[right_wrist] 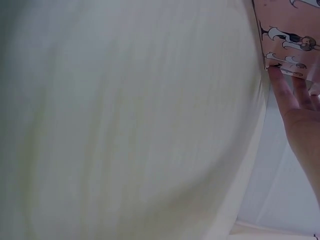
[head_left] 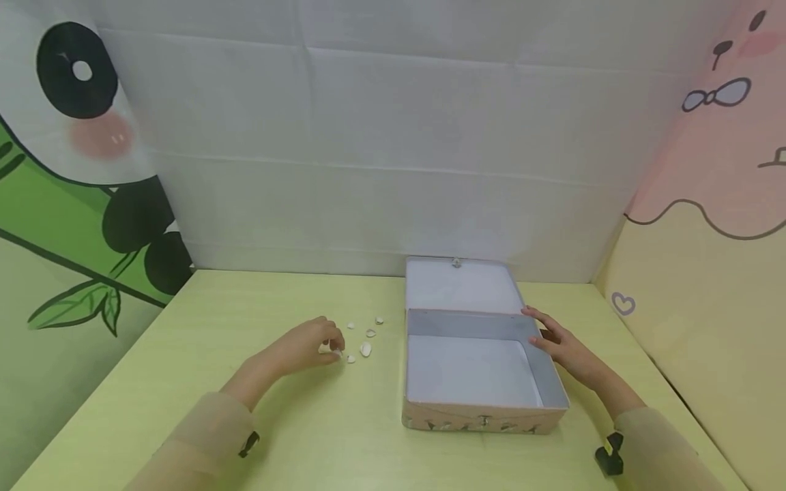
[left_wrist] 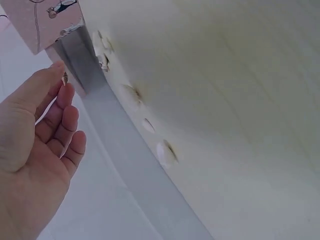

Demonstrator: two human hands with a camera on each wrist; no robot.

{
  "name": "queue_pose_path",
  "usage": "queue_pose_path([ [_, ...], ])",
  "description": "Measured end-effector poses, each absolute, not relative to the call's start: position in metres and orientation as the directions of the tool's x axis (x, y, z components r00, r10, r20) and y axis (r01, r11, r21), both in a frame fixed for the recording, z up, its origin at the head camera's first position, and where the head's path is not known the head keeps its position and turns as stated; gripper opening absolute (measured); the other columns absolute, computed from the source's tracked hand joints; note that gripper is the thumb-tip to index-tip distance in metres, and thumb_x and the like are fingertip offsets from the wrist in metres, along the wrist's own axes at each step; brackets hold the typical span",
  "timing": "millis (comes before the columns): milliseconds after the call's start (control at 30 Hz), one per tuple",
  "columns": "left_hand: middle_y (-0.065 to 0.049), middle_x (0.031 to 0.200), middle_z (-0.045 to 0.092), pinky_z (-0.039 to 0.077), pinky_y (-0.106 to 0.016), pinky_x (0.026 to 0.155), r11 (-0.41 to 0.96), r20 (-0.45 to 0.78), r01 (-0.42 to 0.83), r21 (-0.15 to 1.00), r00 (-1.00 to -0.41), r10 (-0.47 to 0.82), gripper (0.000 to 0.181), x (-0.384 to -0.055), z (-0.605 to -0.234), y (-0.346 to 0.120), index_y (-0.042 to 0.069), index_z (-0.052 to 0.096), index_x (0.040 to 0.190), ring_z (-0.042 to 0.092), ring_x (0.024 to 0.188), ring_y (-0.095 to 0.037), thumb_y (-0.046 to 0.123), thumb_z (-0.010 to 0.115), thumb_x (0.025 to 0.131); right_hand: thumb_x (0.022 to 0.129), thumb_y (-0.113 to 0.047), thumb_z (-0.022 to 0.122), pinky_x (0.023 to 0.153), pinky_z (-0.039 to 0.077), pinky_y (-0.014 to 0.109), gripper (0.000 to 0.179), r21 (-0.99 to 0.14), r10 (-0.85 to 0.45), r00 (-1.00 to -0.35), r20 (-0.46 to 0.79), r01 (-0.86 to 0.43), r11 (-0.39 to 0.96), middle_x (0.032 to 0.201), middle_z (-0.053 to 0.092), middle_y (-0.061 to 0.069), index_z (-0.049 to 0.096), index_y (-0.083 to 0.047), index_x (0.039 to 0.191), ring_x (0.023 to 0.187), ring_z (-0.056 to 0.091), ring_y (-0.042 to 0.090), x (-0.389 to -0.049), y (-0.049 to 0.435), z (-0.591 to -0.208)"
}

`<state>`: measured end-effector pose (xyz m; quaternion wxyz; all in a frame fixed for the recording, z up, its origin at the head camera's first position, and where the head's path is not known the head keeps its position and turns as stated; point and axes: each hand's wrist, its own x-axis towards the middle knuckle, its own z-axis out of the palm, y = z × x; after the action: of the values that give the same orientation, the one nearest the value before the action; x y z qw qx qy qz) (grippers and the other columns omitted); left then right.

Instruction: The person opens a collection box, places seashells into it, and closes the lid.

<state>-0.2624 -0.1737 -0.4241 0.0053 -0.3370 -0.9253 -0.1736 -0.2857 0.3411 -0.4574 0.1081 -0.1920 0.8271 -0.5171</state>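
Observation:
Between thumb and forefinger, my left hand (head_left: 312, 346) pinches a small shell (left_wrist: 65, 78), mostly hidden by the fingertips. Several whitish shells lie on the table just right of that hand, among them a larger oval one (head_left: 366, 349) and a small one (head_left: 379, 320) farther back. To their right stands a rectangular tin box (head_left: 479, 417), pink outside with printed figures and pale grey inside. Its lid (head_left: 463, 285) is tipped back and nothing shows inside. My right hand (head_left: 565, 351) touches the box's right side near the hinge, fingers fairly straight.
The pale yellow table (head_left: 295, 429) reaches back to a white cloth wall (head_left: 368, 136). Cartoon-printed panels stand on the left (head_left: 74, 204) and right (head_left: 706, 273). A small metal clasp (head_left: 484, 421) sits on the box front.

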Motion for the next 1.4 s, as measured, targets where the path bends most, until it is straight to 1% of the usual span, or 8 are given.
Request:
queue_pose_path([
  [133, 0.008, 0.086, 0.059, 0.048, -0.028, 0.074, 0.690, 0.197, 0.657, 0.302, -0.752, 0.629, 0.009, -0.259, -0.417, -0.161, 0.015, 0.067, 0.090, 0.055, 0.083, -0.016, 0.016, 0.072, 0.083, 0.100, -0.024, 0.047, 0.100, 0.024, 0.071, 0.057, -0.894, -0.428, -0.903, 0.018, -0.206, 0.397, 0.159, 0.001, 0.010, 0.020, -0.023, 0.151, 0.138, 0.006, 0.053, -0.286, 0.341, -0.457],
  [367, 0.011, 0.083, 0.059, 0.047, -0.026, 0.074, 0.657, 0.322, 0.705, 0.268, -0.708, 0.628, 0.008, -0.255, -0.406, -0.134, 0.017, 0.066, 0.087, 0.053, 0.082, -0.013, 0.018, 0.072, 0.082, 0.100, -0.024, 0.047, 0.100, 0.024, 0.071, 0.058, -0.897, -0.426, -0.905, 0.019, -0.204, 0.393, 0.159, 0.002, 0.010, 0.020, -0.022, 0.151, 0.138, 0.006, 0.052, -0.286, 0.341, -0.459],
  [467, 0.010, 0.082, 0.058, 0.047, -0.026, 0.075, 0.639, 0.372, 0.722, 0.268, -0.689, 0.622, 0.006, -0.251, -0.402, -0.122, 0.018, 0.065, 0.086, 0.054, 0.083, -0.016, 0.017, 0.071, 0.083, 0.100, -0.023, 0.046, 0.100, 0.024, 0.071, 0.058, -0.897, -0.425, -0.905, 0.017, -0.201, 0.393, 0.159, 0.002, 0.011, 0.019, -0.022, 0.151, 0.138, 0.006, 0.052, -0.286, 0.341, -0.459],
  [633, 0.009, 0.081, 0.059, 0.047, -0.024, 0.075, 0.604, 0.423, 0.741, 0.293, -0.667, 0.614, 0.007, -0.248, -0.400, -0.104, 0.017, 0.066, 0.086, 0.053, 0.083, -0.014, 0.016, 0.071, 0.083, 0.100, -0.024, 0.046, 0.101, 0.021, 0.072, 0.058, -0.902, -0.428, -0.904, 0.011, -0.194, 0.385, 0.159, 0.000, 0.010, 0.018, -0.023, 0.151, 0.139, 0.004, 0.051, -0.283, 0.339, -0.458],
  [833, 0.008, 0.083, 0.059, 0.047, -0.023, 0.076, 0.573, 0.423, 0.758, 0.311, -0.651, 0.631, 0.009, -0.247, -0.402, -0.078, 0.015, 0.066, 0.089, 0.052, 0.084, -0.012, 0.018, 0.072, 0.083, 0.100, -0.023, 0.046, 0.101, 0.021, 0.072, 0.058, -0.910, -0.433, -0.901, 0.012, -0.189, 0.369, 0.159, 0.000, 0.010, 0.018, -0.022, 0.151, 0.140, 0.003, 0.049, -0.281, 0.338, -0.455],
  [1000, 0.008, 0.085, 0.061, 0.046, -0.024, 0.078, 0.568, 0.370, 0.753, 0.333, -0.659, 0.655, 0.008, -0.245, -0.406, -0.058, 0.016, 0.067, 0.089, 0.051, 0.087, -0.009, 0.020, 0.071, 0.084, 0.100, -0.023, 0.045, 0.101, 0.021, 0.071, 0.058, -0.911, -0.434, -0.901, 0.008, -0.185, 0.368, 0.159, 0.000, 0.010, 0.018, -0.023, 0.151, 0.140, 0.004, 0.050, -0.281, 0.338, -0.454],
  [1233, 0.006, 0.085, 0.063, 0.046, -0.027, 0.083, 0.564, 0.351, 0.768, 0.302, -0.640, 0.683, 0.010, -0.250, -0.409, -0.040, 0.014, 0.068, 0.089, 0.055, 0.086, -0.011, 0.022, 0.072, 0.083, 0.100, -0.024, 0.045, 0.101, 0.021, 0.071, 0.058, -0.911, -0.429, -0.903, 0.000, -0.177, 0.373, 0.159, 0.000, 0.010, 0.017, -0.023, 0.151, 0.139, 0.003, 0.050, -0.279, 0.338, -0.453],
  [1400, 0.006, 0.085, 0.063, 0.046, -0.029, 0.083, 0.589, 0.340, 0.748, 0.305, -0.663, 0.667, 0.012, -0.255, -0.413, -0.035, 0.014, 0.068, 0.089, 0.057, 0.086, -0.013, 0.023, 0.073, 0.082, 0.100, -0.023, 0.045, 0.101, 0.020, 0.071, 0.058, -0.910, -0.427, -0.904, -0.003, -0.174, 0.376, 0.159, 0.000, 0.010, 0.017, -0.023, 0.151, 0.140, 0.003, 0.050, -0.278, 0.338, -0.451],
])
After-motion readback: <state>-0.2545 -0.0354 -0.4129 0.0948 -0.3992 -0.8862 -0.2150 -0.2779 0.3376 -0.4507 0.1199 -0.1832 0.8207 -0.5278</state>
